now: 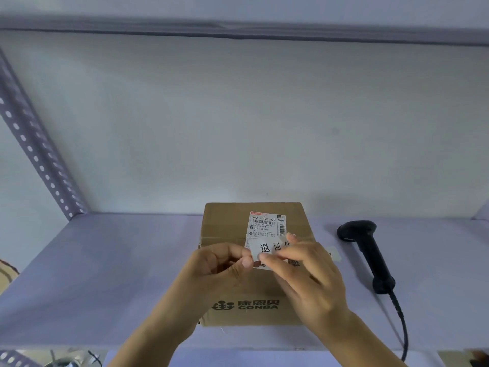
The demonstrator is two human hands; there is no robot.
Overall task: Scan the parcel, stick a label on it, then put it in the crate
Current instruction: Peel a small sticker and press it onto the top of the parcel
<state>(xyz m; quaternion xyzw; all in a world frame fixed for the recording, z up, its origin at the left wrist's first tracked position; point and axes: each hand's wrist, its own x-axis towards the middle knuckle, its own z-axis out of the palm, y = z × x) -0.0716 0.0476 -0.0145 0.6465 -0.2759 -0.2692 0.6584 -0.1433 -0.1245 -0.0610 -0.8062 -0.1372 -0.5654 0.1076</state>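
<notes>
A brown cardboard parcel (227, 223) with a printed shipping label (267, 225) on top and a CONBA logo on its front stands on the pale shelf (105, 260). Just above its top I hold a small white label (268, 247) with black characters. My left hand (219, 268) pinches the label's left edge. My right hand (307, 274) grips its right side, fingers over part of the print. A black handheld scanner (367, 250) lies on the shelf to the right of the parcel, untouched. No crate is in view.
The scanner's black cable (401, 321) runs off the shelf's front edge at the right. A small white slip (334, 254) lies between parcel and scanner. A perforated metal upright (34, 147) slants at the left, and a white wall stands behind.
</notes>
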